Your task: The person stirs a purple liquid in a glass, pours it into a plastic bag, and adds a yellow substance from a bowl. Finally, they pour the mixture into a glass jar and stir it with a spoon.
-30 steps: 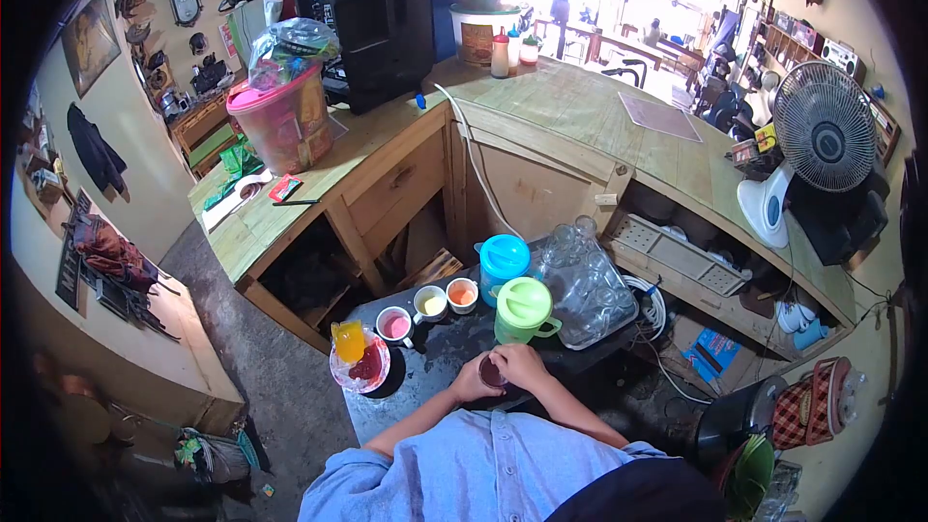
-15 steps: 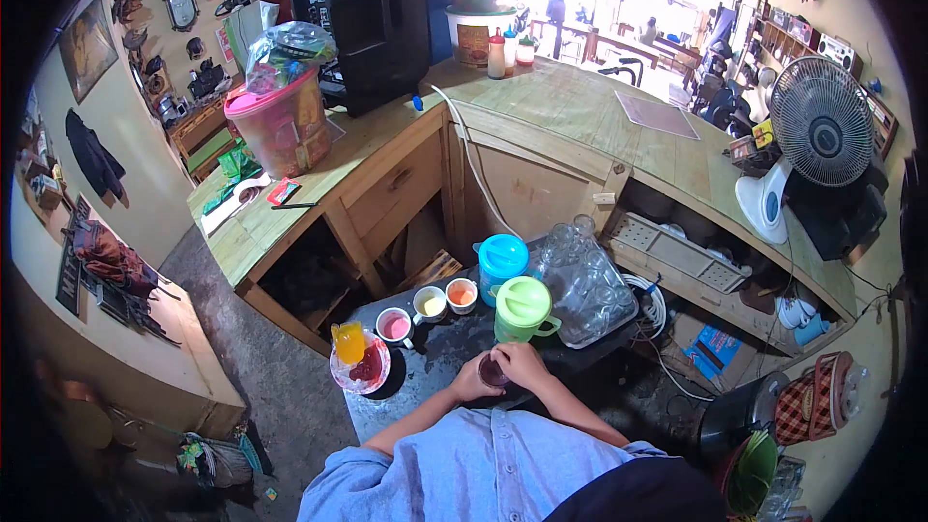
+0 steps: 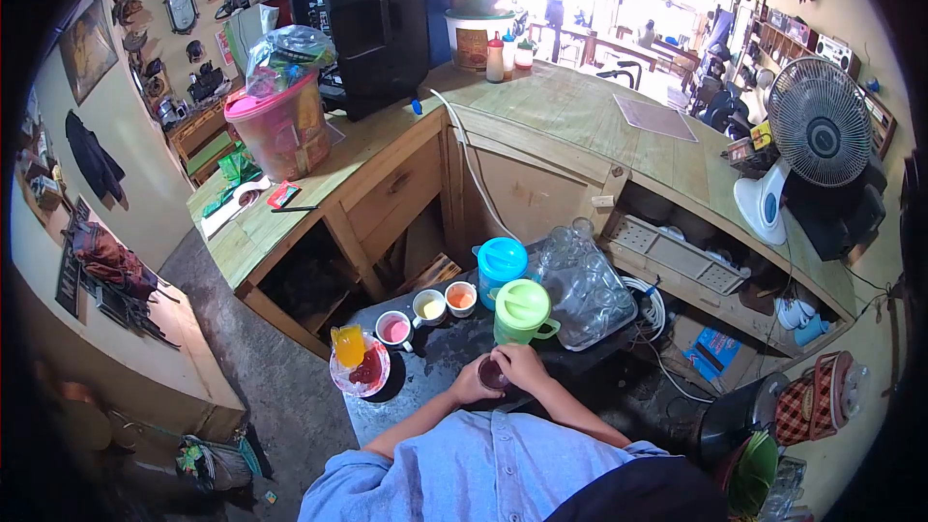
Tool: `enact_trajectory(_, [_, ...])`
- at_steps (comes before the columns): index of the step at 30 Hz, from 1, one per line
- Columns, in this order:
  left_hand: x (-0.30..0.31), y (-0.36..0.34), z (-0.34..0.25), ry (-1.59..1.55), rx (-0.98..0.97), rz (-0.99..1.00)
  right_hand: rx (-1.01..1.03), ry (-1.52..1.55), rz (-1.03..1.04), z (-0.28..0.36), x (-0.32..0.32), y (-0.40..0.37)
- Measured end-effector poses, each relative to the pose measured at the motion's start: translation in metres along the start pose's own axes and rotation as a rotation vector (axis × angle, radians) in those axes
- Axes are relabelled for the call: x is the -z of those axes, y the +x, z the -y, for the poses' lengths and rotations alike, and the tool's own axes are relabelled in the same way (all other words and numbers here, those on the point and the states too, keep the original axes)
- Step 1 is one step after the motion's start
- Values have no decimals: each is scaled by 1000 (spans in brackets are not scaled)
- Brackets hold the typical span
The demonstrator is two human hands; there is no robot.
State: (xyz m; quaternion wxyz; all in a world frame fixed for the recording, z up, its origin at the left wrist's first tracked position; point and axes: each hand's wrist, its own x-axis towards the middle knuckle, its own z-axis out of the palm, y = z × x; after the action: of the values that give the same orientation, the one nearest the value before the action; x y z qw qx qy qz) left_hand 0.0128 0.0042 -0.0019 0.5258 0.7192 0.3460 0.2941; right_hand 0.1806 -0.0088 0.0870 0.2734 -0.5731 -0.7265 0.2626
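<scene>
Head view, dark cup: the small cup [image 3: 492, 374] with dark contents sits between the person's hands, close to the shirt front and just in front of the green pitcher [image 3: 523, 309]; it has kept its place through the last second.
Left hand: the left hand [image 3: 471, 383] has its fingers curled around the cup's near-left side, holding it.
Right hand: the right hand [image 3: 521, 365] has its fingers bunched narrowly at the cup's rim; whether they pinch something thin cannot be told.
What changed: very little; the background has slid slightly leftward, which suggests a small turn of the head, while both hands stay at the cup.
What it means: the work seems to be carrying on with this one cup, with no other vessel taken up.
Filled cups: the pink one [image 3: 393, 329], yellow one [image 3: 429, 308] and orange one [image 3: 461, 300] stand in a row on the table [image 3: 416, 377], unmoved and apart from the hands.
Plate: the plate [image 3: 356, 390] bears something red and a yellow container [image 3: 348, 343], left of the row.
Behind: the blue pitcher [image 3: 502, 271] stands beyond the green one, with clear glasses [image 3: 580, 280] to the right.
</scene>
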Motion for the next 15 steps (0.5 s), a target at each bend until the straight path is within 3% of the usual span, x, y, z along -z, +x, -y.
enact_trajectory(2, [0,0,-1,-14,-26,-12,1,9,-54,0,1,0])
enact_trajectory(5, [-1,0,2,12,22,6,-26,-67,82,-4,0,0])
enact_trajectory(7, [-2,1,4,-61,-8,-3,26,95,-75,-4,-1,1])
enact_trajectory(10, [-1,0,2,10,34,4,-20,-78,26,-6,-1,-2])
enact_trajectory(13, [0,-1,0,-13,39,4,-29,118,8,-4,0,0])
enact_trajectory(15, [0,0,-1,-3,29,-8,-33,45,-8,-1,2,-1])
